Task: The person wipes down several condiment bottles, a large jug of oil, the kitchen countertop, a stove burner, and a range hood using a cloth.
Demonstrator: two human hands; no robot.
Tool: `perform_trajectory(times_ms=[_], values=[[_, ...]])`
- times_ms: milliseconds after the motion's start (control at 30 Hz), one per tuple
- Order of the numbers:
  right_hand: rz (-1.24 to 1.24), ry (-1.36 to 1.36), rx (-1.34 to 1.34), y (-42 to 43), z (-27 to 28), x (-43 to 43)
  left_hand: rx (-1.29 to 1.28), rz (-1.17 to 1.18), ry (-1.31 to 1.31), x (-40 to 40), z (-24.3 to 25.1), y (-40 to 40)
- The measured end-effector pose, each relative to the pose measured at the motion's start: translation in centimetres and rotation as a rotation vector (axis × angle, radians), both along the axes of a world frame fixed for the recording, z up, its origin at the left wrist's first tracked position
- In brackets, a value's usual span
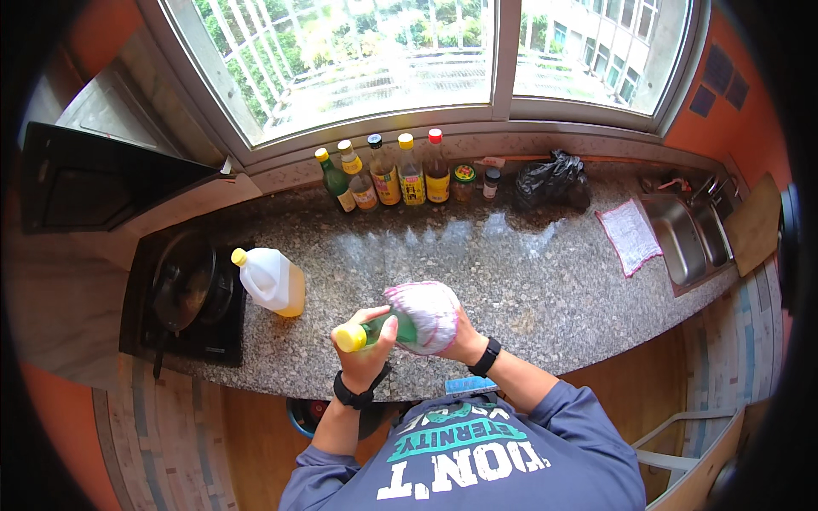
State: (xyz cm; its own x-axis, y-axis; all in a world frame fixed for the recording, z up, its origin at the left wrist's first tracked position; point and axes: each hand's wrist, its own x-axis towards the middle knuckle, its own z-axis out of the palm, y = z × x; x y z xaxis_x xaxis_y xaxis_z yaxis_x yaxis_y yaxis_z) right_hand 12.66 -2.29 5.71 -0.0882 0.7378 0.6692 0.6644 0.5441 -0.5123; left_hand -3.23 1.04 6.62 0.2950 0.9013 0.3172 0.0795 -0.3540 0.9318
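A green bottle (397, 326) with a yellow cap lies tilted between my hands above the granite counter, its cap end toward the left. My left hand (365, 351) grips it around the neck, just behind the cap. A white cloth with a pink edge (427, 317) wraps the bottle's lower end, and my right hand (464, 335) holds the cloth against it. The base of the bottle is hidden by the cloth. To the left stands a plastic jug (275, 281) with a yellow cap and yellowish liquid low inside.
Several sauce bottles (385, 179) and two small jars stand along the window side, beside a black plastic bag (553, 182). A second cloth (631, 237) lies by the steel sink (682, 243). At left, a pan (185, 281) sits on the black stove. A blue packet (470, 385) lies at the near edge.
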Motion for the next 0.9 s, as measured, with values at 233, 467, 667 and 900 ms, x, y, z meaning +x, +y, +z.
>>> perform_trajectory(times_ms=[233,467,667,900], values=[[-0.005,0.05,-0.106,0.0,-3.0,3.7,0.089,-0.079,-0.009,-0.8,3.6,0.5],[0.212,0.263,-0.509,0.2,-4.6,4.4,0.079,-0.16,0.137,-1.3,4.0,1.3],[0.166,0.305,-0.558,0.0,-4.8,3.2,0.05,-0.121,-0.252,-0.8,0.9,1.7],[0.264,0.552,-0.537,0.0,-5.5,2.5,0.014,-0.211,0.107,2.3,-2.2,0.7]])
